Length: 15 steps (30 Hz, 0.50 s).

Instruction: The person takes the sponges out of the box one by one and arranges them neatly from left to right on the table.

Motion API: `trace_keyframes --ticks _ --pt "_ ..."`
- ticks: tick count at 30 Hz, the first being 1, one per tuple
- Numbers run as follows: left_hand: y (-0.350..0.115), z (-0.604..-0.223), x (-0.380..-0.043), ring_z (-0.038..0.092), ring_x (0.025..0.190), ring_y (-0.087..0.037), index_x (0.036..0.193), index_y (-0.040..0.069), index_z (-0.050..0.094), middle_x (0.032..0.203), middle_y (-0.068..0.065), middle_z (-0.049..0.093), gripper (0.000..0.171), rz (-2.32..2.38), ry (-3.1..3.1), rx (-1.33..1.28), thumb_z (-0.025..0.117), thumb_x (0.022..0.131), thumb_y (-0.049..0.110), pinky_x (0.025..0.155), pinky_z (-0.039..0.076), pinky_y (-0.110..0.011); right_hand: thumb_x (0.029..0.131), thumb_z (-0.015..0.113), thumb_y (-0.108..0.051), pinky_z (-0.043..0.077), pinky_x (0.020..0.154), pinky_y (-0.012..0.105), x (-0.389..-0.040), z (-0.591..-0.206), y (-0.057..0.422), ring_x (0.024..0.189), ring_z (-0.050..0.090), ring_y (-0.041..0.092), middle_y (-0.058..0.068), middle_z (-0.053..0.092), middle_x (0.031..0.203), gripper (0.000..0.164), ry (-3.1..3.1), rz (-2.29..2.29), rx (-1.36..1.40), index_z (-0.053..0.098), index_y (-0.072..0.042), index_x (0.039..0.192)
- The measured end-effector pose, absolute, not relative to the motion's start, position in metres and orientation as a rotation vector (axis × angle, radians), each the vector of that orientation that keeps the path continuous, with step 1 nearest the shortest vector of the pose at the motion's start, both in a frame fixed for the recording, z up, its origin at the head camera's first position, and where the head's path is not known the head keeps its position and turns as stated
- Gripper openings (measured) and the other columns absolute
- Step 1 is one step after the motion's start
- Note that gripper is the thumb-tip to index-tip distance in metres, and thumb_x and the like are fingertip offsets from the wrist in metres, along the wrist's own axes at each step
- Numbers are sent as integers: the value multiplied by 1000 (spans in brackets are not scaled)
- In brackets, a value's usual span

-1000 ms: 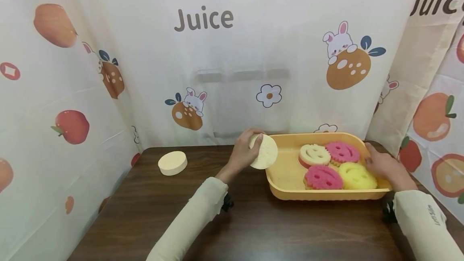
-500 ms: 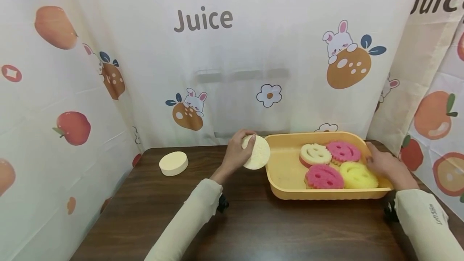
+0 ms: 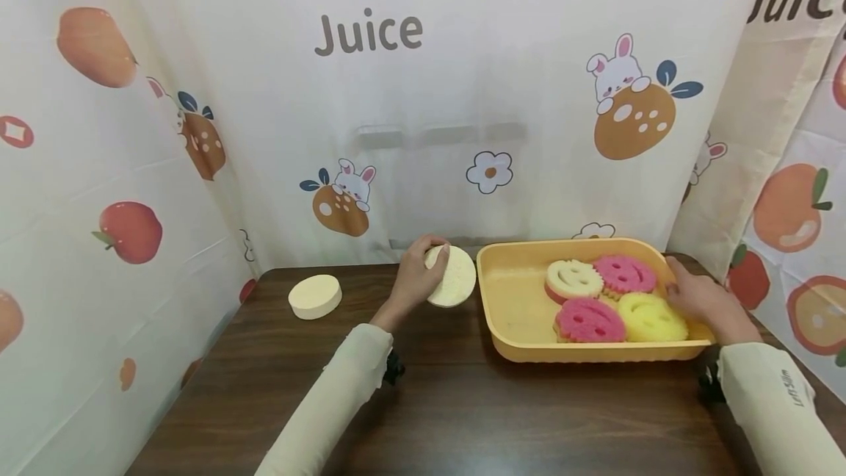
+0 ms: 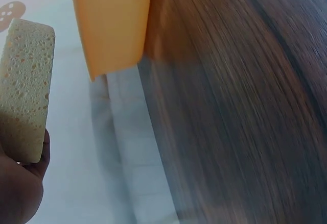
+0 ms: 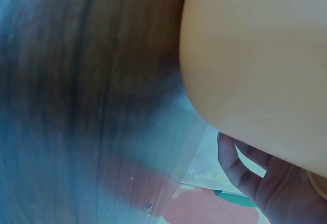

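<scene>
My left hand [image 3: 415,278] grips a round cream sponge [image 3: 456,276] by its edge, thumb across its face, just left of the tray. In the left wrist view the porous side of that sponge [image 4: 26,86] stands tilted, fingers wrapped round its lower end. On the right, my right hand [image 3: 710,305] holds the right wall of a yellow plastic tray [image 3: 518,307]. The right wrist view shows curled fingers [image 5: 237,170] against the tray's outside [image 5: 255,71]. Inside the tray lie a cream smiley sponge [image 3: 573,280], two pink ones [image 3: 590,320] and a yellow one [image 3: 651,318].
Another round cream sponge [image 3: 315,297] lies at the back left of the dark wooden table [image 3: 449,410]. A printed white curtain [image 3: 423,94] stands behind the table and along both sides.
My left hand has moved left with the cream sponge, from over the tray's left rim to beside it. The right hand and the tray have stayed in place.
</scene>
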<state>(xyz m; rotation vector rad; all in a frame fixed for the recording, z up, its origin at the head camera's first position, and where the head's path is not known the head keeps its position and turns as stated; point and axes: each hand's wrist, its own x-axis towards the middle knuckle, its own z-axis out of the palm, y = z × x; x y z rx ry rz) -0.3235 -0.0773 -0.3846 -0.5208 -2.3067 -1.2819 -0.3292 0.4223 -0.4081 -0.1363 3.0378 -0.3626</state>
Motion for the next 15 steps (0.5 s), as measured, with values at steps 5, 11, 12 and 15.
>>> trace_keyframes --ticks 5,11,12,15 --pt "-87 -390 -323 63 107 -22 108 9 68 114 -8 67 19 -1286 -2336 -479 57 99 21 92 52 -37 100 43 -25 47 77 66 -329 -409 422 104 56 62 51 45 124 70 3038 -370 -148 9 11 150" --pt "-97 -395 -322 64 104 -23 107 10 69 112 -8 68 18 -1284 -2314 -447 59 98 22 89 53 -39 100 44 -24 48 77 65 -329 -410 423 104 56 61 51 45 124 71 3043 -370 -169 9 12 149" --pt "-98 -396 -322 64 103 -24 107 10 69 112 -8 68 18 -1285 -2310 -438 59 98 22 89 52 -39 100 44 -23 47 78 66 -329 -410 422 104 56 62 52 44 124 70 3043 -371 -170 9 13 149" --pt "-102 -399 -322 65 101 -24 107 10 69 112 -8 68 19 -1272 -2313 -405 59 98 23 87 52 -38 100 44 -22 45 80 68 -328 -410 421 107 54 63 53 42 125 69 3037 -372 -162 10 13 149"
